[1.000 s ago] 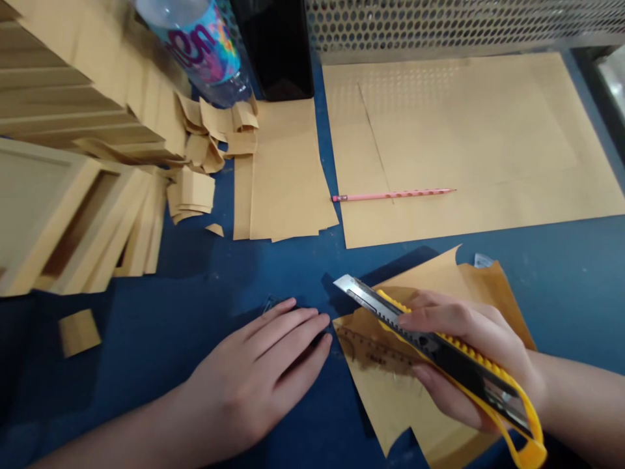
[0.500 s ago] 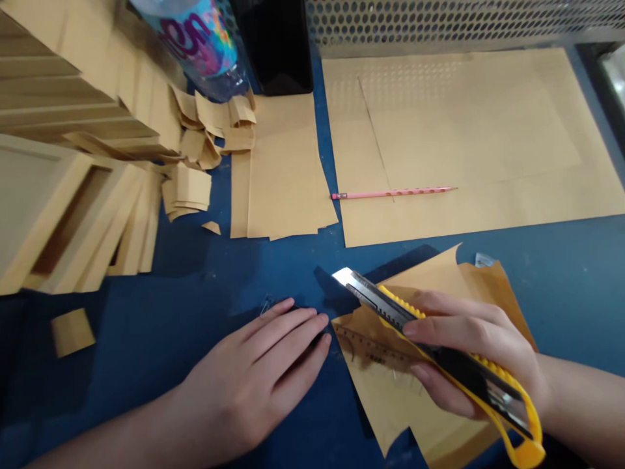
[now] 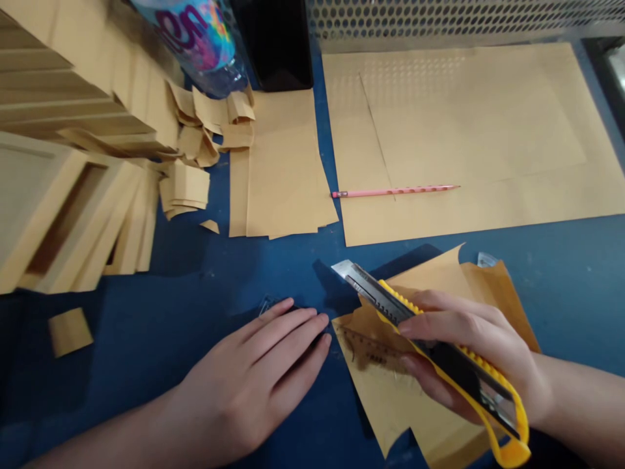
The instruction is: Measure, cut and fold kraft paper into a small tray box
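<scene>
My left hand point(image 3: 263, 371) lies palm down on the blue table, fingers stretched out flat. Beneath its fingertips a piece of clear plastic point(image 3: 266, 303) peeks out, mostly covered. A yellow and black utility knife point(image 3: 446, 358) is in my right hand point(image 3: 483, 352), with the blade out and its tip pointing up and left. The knife is over a cut brown paper envelope point(image 3: 390, 397) with a jagged edge. On that paper lies a clear ruler point(image 3: 371, 348) with printed marks; its far portion is hidden by the knife and hand.
A large brown sheet point(image 3: 469, 124) bears a pink pencil point(image 3: 400, 191). Cut brown pieces point(image 3: 283, 163) lie left of it, near paper scraps point(image 3: 185, 185), a bottle point(image 3: 205, 39) and a black phone point(image 3: 278, 45). Stacked brown envelopes point(image 3: 88, 215) fill the left; a perforated metal panel point(image 3: 463, 16) edges the back.
My right hand has shifted slightly left, with the knife's handle end swinging left and a little up. My left hand stays in place.
</scene>
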`<state>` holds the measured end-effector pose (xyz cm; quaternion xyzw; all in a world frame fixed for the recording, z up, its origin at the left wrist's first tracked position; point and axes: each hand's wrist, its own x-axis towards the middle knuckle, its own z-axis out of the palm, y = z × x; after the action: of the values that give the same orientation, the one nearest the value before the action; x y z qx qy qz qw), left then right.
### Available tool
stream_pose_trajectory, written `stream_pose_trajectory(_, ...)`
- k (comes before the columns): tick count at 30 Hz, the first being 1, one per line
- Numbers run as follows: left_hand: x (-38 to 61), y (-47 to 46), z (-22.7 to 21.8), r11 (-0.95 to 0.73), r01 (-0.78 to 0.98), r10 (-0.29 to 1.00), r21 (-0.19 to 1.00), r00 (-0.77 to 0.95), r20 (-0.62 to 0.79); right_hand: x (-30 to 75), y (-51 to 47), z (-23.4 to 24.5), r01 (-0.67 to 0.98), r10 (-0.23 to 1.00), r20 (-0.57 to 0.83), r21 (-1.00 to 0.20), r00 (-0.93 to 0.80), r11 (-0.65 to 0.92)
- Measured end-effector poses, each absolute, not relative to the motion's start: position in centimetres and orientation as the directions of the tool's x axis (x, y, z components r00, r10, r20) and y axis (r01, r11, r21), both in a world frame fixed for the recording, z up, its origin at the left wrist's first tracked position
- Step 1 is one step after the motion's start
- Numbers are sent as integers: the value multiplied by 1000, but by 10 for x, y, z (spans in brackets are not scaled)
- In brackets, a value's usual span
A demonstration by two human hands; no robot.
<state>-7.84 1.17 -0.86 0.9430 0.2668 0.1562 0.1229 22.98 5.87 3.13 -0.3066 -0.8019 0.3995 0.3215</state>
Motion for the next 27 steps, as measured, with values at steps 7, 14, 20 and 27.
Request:
stream_pose_trajectory(7, -77, 13, -8, -829, 467, 540, 309, 812, 220, 238, 56, 33, 190, 695, 182, -887, -696, 422)
stream_pose_trajectory(14, -75, 14, -7, -825, 471, 549, 312, 800, 243, 237, 43, 27, 190, 809, 192, -918, -556, 349)
stream_pose_trajectory(20, -73, 13, -5, -816, 489, 562, 310, 798, 220, 240, 38, 34, 475, 808, 197, -722, -556, 503)
stream_pose_trajectory(27, -72, 10, -1, -810, 508, 573, 292, 791, 215, 245, 42, 43, 488, 646, 206, -500, -735, 715)
